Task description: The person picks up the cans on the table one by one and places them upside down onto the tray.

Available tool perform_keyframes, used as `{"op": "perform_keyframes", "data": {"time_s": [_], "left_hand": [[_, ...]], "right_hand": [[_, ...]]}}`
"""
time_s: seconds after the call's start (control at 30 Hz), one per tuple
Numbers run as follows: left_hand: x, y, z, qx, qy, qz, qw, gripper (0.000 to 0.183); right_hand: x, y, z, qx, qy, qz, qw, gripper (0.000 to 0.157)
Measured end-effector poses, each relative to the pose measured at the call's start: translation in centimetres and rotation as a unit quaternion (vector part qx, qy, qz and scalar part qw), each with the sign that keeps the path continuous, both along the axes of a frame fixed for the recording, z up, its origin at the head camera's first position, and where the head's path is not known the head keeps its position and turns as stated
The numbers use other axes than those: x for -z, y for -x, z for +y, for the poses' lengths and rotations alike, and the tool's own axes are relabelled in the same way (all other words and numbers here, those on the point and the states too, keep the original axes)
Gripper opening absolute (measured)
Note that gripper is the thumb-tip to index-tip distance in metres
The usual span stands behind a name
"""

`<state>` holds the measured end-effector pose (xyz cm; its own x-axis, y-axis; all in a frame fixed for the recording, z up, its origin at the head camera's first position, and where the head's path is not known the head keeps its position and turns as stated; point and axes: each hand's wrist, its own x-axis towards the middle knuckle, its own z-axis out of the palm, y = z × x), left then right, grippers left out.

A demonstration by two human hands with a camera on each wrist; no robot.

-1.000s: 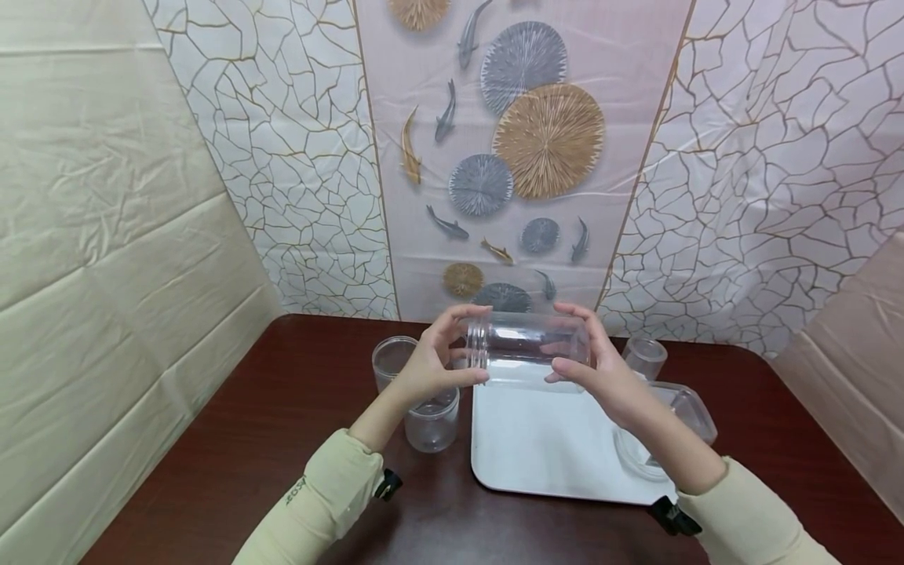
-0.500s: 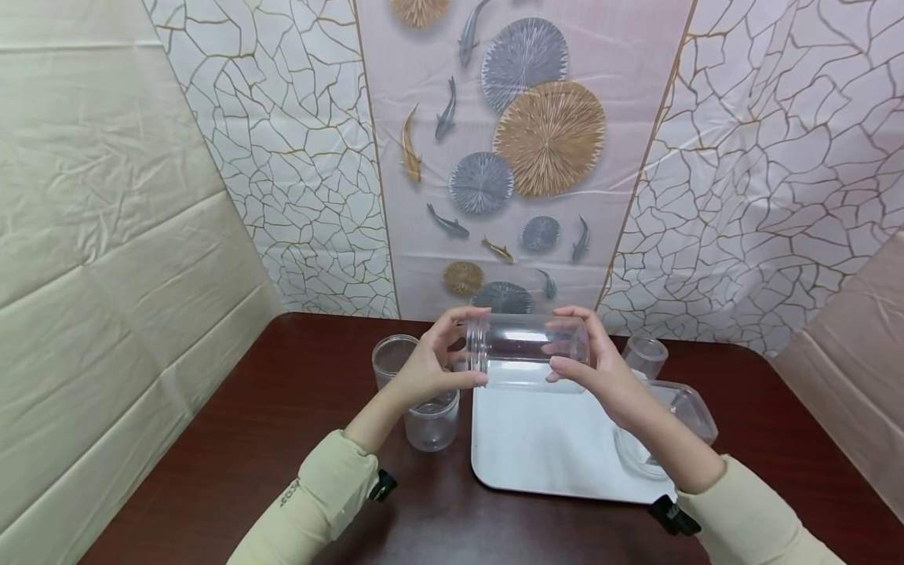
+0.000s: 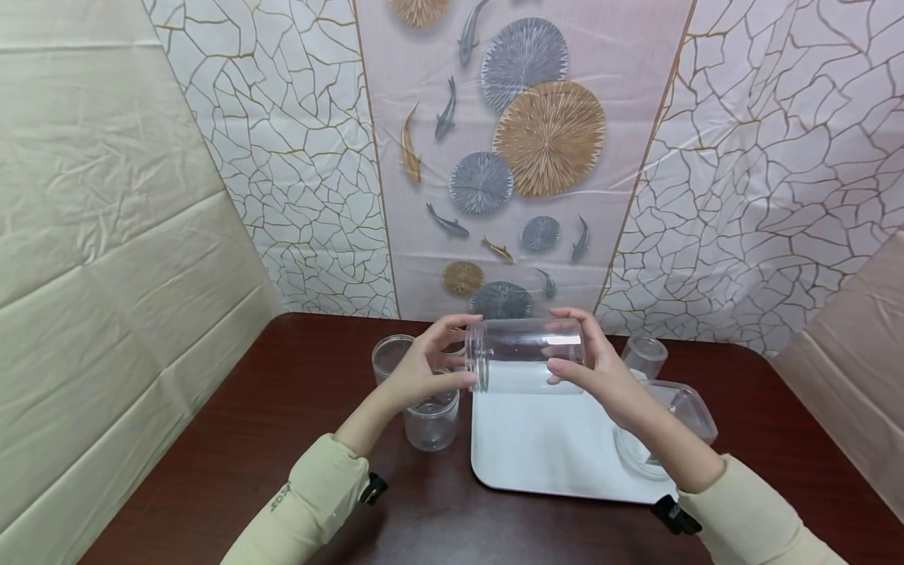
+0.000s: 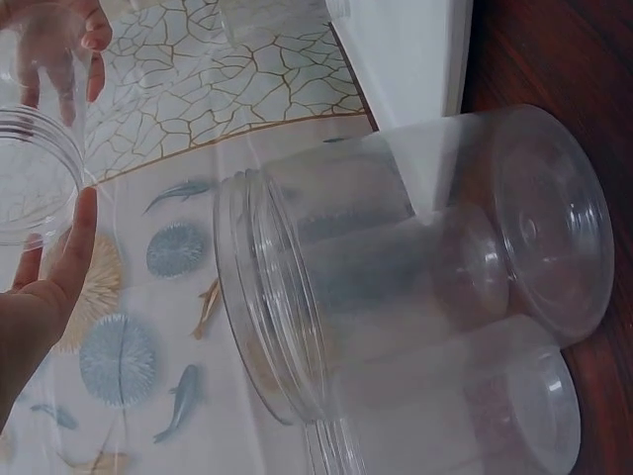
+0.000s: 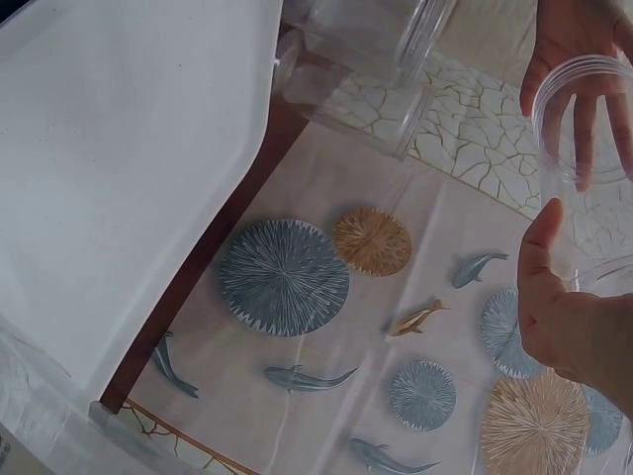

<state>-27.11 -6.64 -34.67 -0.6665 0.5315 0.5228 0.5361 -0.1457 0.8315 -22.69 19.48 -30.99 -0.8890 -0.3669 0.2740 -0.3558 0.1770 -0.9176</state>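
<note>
A clear plastic jar (image 3: 530, 353) is held sideways above the white tray (image 3: 544, 451), its threaded mouth facing left. My right hand (image 3: 600, 369) grips the base end, with the thumb in front and fingers behind. My left hand (image 3: 427, 369) has thumb and fingers around the threaded mouth. In the left wrist view, my left hand (image 4: 45, 287) is beside the rim of the jar (image 4: 40, 148), a fingertip at its edge. The right wrist view shows my right hand (image 5: 569, 317) low against the jar (image 5: 579, 178), with left fingers visible through the plastic.
Two clear jars, a rear jar (image 3: 391, 353) and a nearer jar (image 3: 431, 424), stand left of the tray. A small clear cup (image 3: 645, 355), a clear square-cornered container (image 3: 688, 412) and a round clear piece (image 3: 636, 463) are on the right. A patterned cloth (image 3: 318, 196) hangs behind the table.
My left hand has shifted slightly left, its fingertips overlapping the mouth less. The jar has dipped and turned slightly. My right hand stays nearly in place.
</note>
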Motion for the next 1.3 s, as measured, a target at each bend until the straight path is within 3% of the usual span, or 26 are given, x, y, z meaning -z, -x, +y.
{"op": "perform_keyframes", "data": {"time_s": [0.33,0.6,0.87,1.07,1.3], "left_hand": [[-0.1,0.1,-0.8,-0.022,0.006,-0.009,0.9997,0.05],[0.3,0.3,-1.5,-0.047,0.026,-0.015,0.9985,0.045],[0.9,0.3,-2.6,-0.075,0.045,-0.007,0.9961,0.041],[1.4,0.4,-4.5,-0.112,0.068,0.025,0.9911,0.037],[2.2,0.5,-7.4,-0.142,0.097,0.014,0.985,0.037]], "right_hand": [[0.1,0.1,0.8,0.029,-0.003,0.002,1.0,0.05],[0.1,0.1,1.6,0.046,-0.021,0.002,0.999,0.065],[0.4,0.6,2.2,0.063,-0.039,0.007,0.997,0.066],[0.3,0.7,2.1,0.065,-0.039,-0.002,0.997,0.067],[0.0,1.1,2.3,0.076,-0.073,-0.009,0.994,0.07]]}}
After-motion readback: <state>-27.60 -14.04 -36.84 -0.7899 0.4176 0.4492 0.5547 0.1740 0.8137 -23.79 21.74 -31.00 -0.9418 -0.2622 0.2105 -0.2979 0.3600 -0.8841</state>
